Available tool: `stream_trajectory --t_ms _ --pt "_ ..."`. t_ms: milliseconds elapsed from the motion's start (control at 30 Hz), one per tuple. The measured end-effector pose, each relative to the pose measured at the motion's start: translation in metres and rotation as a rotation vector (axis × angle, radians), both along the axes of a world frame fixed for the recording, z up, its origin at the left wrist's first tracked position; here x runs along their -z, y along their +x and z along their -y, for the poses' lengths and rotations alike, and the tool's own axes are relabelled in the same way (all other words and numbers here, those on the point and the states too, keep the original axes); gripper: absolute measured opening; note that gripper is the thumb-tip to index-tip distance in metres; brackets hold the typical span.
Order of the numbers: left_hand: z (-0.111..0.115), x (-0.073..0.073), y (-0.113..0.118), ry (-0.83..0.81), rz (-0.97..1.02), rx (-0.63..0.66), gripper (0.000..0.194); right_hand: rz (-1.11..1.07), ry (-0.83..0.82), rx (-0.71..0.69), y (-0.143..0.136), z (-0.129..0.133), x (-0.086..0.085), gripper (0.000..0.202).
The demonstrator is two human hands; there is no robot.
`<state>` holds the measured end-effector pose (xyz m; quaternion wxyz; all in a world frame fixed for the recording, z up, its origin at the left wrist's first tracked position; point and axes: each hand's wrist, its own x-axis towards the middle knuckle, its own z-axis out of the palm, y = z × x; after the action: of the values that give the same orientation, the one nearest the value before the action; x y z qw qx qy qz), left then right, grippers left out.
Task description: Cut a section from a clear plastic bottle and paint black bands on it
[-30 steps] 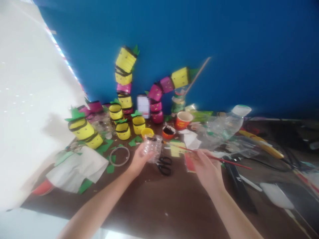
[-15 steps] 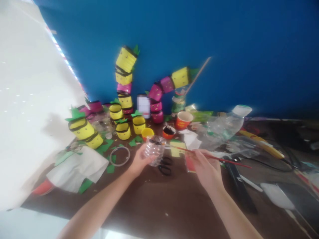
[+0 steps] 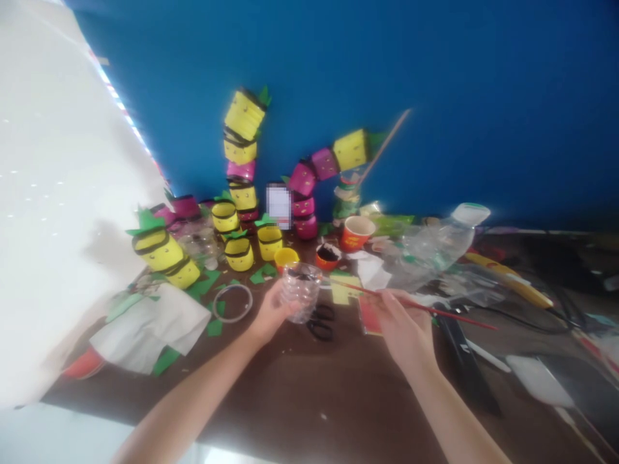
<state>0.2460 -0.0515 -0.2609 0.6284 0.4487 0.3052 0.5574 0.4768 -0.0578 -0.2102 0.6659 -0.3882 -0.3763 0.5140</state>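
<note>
My left hand (image 3: 275, 310) is closed around a clear ribbed plastic cup (image 3: 304, 298), which looks like the cut bottom of a bottle. Dark paint shows along the cup's upper rim. Between the fingers of my right hand (image 3: 402, 325) is a thin red paintbrush (image 3: 449, 316); its tip end points left to the cup's rim, and whether it touches is too blurred to tell. Behind the cup stand a small yellow paint cup (image 3: 287, 257) and an orange cup with black paint (image 3: 328, 255). Black-handled scissors (image 3: 321, 322) lie on the table just right of the cup.
Yellow and magenta decorated cups (image 3: 238, 253) stand at the back, some stacked into a tower (image 3: 240, 149). A red paper cup (image 3: 356, 233), a clear bottle (image 3: 454, 238) and a yellow glue gun (image 3: 510, 278) lie to the right. White cloth (image 3: 155, 325) and a clear ring (image 3: 233, 303) are left.
My right hand and the paintbrush have shifted slightly to the right. The plastic cup has stayed nearly in place in my left hand.
</note>
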Motion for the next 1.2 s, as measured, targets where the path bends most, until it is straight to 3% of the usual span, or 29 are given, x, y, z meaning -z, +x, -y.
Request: stream_trajectory --t_ms 233,433,767,1200 --pt "0.001 -0.004 0.002 -0.002 0.083 0.046 0.051 -0.051 0.004 -0.050 0.003 0.000 0.000 0.016" --pt "0.001 -0.007 0.001 -0.045 0.170 0.079 0.054 -0.022 0.032 0.004 0.005 -0.002 -0.001 0.016" --pt "0.005 -0.013 0.003 -0.099 0.185 0.118 0.054 0.035 0.056 -0.117 0.006 0.002 -0.003 0.012" --pt "0.005 -0.017 0.003 -0.140 0.211 0.105 0.058 0.074 0.077 -0.026 0.005 0.003 -0.005 0.014"
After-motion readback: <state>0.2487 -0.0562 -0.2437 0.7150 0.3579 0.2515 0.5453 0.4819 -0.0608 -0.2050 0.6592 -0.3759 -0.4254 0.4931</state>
